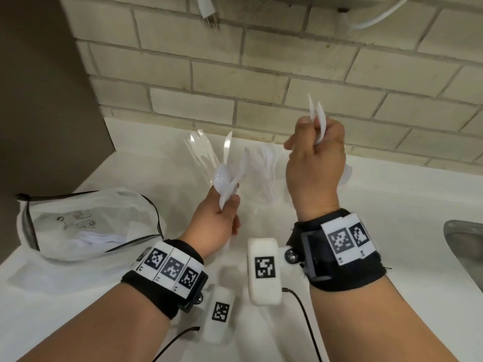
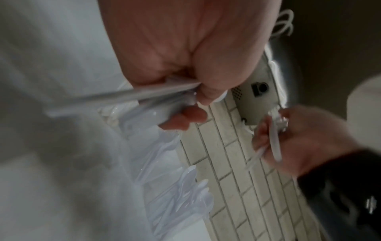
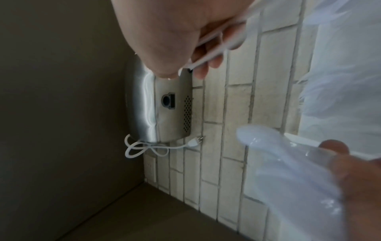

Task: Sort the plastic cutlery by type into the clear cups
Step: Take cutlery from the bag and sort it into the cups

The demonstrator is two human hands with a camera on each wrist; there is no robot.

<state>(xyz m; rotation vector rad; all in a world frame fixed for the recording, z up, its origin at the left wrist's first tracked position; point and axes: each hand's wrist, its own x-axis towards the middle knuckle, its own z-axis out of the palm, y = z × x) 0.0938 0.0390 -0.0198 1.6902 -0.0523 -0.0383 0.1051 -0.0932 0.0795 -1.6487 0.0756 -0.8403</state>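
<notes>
My left hand grips a bundle of white plastic cutlery by the handles, a spoon bowl uppermost, above the white counter. In the left wrist view the handles stick out of that fist. My right hand, held higher, grips a few white pieces that point up; the right wrist view shows its fingers curled round them. Behind both hands stand clear cups holding cutlery. What type each cup holds is too blurred to tell.
An open clear bag with more white cutlery lies at the left on the counter. A steel sink edge is at the right. A tiled wall rises behind the cups, with a wall-mounted appliance and a hanging plug.
</notes>
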